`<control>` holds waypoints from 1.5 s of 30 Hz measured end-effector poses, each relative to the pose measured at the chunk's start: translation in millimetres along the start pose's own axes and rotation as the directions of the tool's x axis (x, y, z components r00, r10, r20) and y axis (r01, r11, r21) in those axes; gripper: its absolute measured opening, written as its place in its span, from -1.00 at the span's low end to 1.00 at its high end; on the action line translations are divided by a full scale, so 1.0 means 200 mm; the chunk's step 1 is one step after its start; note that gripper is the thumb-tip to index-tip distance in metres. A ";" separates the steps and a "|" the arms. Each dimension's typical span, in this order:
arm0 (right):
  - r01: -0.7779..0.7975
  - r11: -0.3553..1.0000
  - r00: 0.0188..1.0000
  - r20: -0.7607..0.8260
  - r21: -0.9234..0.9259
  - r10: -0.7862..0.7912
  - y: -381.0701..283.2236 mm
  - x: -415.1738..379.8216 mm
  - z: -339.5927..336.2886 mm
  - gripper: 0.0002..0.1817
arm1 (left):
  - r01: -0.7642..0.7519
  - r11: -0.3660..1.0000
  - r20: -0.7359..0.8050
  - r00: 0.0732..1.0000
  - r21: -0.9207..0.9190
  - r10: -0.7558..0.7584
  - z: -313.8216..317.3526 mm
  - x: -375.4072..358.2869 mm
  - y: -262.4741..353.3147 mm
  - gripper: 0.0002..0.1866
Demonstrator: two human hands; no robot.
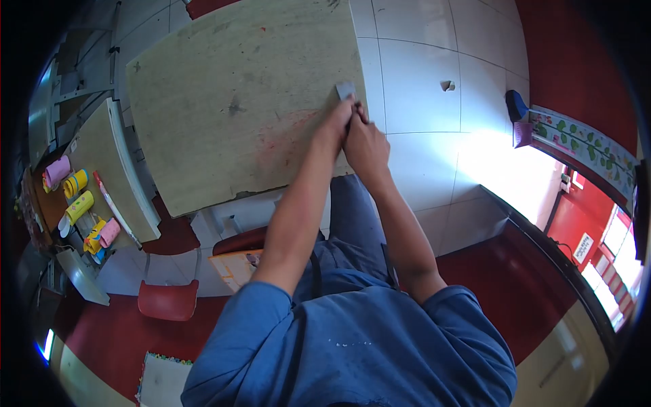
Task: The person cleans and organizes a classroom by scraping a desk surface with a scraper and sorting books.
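Near the right edge of a worn, pale tabletop (224, 88), both my hands are together on one tool. The flat grey blade of a scraper (345, 89) shows just beyond my fingers and lies against the surface. My left hand (335, 123) is closed round the scraper. Beside and touching it, my right hand (367, 144) is closed too, its fingers wrapped toward the handle, which is hidden. Reddish smudges and dark stains mark the tabletop left of my hands.
A side table (112, 169) at the left bears colourful cups (79, 203). A red chair (168, 300) stands at lower left. White floor tiles (420, 74) lie right of the tabletop, with a small scrap (447, 86) and a blue broom head (516, 105).
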State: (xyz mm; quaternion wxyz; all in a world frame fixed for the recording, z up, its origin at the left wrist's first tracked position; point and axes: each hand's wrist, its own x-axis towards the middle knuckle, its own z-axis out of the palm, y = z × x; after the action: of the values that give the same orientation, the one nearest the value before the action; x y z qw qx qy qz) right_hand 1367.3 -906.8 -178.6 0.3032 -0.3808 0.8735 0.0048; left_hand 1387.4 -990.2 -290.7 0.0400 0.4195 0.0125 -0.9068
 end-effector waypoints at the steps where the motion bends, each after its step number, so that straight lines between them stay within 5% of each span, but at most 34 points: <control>1: 0.017 1.000 1.000 -0.016 -0.025 -0.018 0.00 0.05 -0.02 -0.50 | 0.008 1.000 0.022 1.000 0.009 -0.009 0.00 0.02 -0.01 -0.55; 4: 0.024 0.999 0.999 -0.048 -0.044 -0.026 0.13 -0.05 0.03 -0.49 | 0.069 0.996 0.010 0.998 -0.049 -0.068 -0.05 0.06 -0.20 -0.55; 7: 0.062 0.998 0.996 -0.066 -0.006 -0.062 0.13 0.07 -0.09 -0.56 | -0.039 0.999 0.001 0.999 0.024 0.039 0.03 0.03 -0.23 -0.53; 12: 0.183 0.982 0.983 -0.039 0.044 -0.182 -0.11 0.70 -0.38 -0.69 | -0.154 0.988 -0.027 0.988 -0.022 0.153 0.34 0.27 0.60 -0.53; 15: 0.187 0.982 0.982 -0.043 0.039 -0.186 -0.08 0.69 -0.42 -0.75 | -0.169 0.983 -0.015 0.985 0.078 0.170 0.30 0.31 0.57 -0.57; 19: 0.260 0.963 0.966 -0.011 0.071 -0.259 -0.12 0.80 -0.46 -0.79 | -0.034 0.980 -0.046 0.999 -0.197 0.026 0.32 0.33 0.67 -0.57; 20: 0.348 0.933 0.938 -0.022 0.090 -0.347 -0.16 0.90 -0.49 -0.79 | -0.154 0.987 -0.079 0.985 -0.035 0.151 0.36 0.32 0.78 -0.57; 23: 0.381 0.919 0.924 -0.082 0.104 -0.374 -0.25 1.03 -0.57 -0.81 | -0.173 0.985 -0.091 0.981 0.010 0.173 0.44 0.32 0.96 -0.68; 25: 0.333 0.939 0.943 -0.030 0.086 -0.331 -0.19 0.94 -0.56 -0.79 | -0.163 0.982 -0.022 0.986 0.091 0.165 0.35 0.37 0.84 -0.67; 27: 0.238 0.971 0.971 -0.039 0.021 -0.237 -0.16 0.89 -0.48 -0.78 | -0.088 0.996 -0.043 0.995 -0.013 0.087 0.35 0.37 0.72 -0.63; 28: 0.252 0.967 0.968 0.015 0.032 -0.252 -0.19 0.93 -0.53 -0.78 | -0.087 0.996 0.094 0.992 0.001 0.086 0.31 0.38 0.79 -0.70; 32: 0.426 0.905 0.904 -0.043 0.020 -0.425 -0.32 1.13 -0.66 -0.79 | -0.084 0.996 -0.149 0.986 -0.036 0.077 0.55 0.32 1.09 -0.66; 35: 0.384 0.923 0.923 0.024 -0.008 -0.384 -0.12 0.97 -0.58 -0.77 | -0.116 0.992 -0.117 0.987 -0.042 0.110 0.41 0.46 0.78 -0.66; 37: 0.321 0.945 0.936 -0.131 -0.064 -0.327 -0.08 0.92 -0.50 -0.75 | -0.048 0.983 -0.034 0.999 -0.176 0.043 0.41 0.47 0.59 -0.61; 39: 0.316 0.947 0.939 -0.122 -0.063 -0.322 -0.10 0.96 -0.50 -0.74 | -0.163 0.981 -0.019 0.986 0.106 0.166 0.42 0.51 0.73 -0.54; 43: 0.376 0.927 0.927 0.008 0.003 -0.376 -0.29 1.09 -0.65 -0.69 | -0.084 0.996 0.012 0.996 -0.043 0.085 0.51 0.44 1.11 -0.58; 45: 0.315 0.949 0.949 0.012 -0.008 -0.315 -0.29 0.96 -0.62 -0.64 | -0.180 0.984 -0.055 0.982 0.016 0.180 0.40 0.38 0.87 -0.55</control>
State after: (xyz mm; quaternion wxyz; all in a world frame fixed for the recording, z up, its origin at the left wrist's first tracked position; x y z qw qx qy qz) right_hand 1239.8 -1104.3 -167.9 0.3030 -0.5168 0.7998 -0.0376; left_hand 1292.7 -1172.5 -294.8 0.1191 0.4445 -0.0293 -0.8874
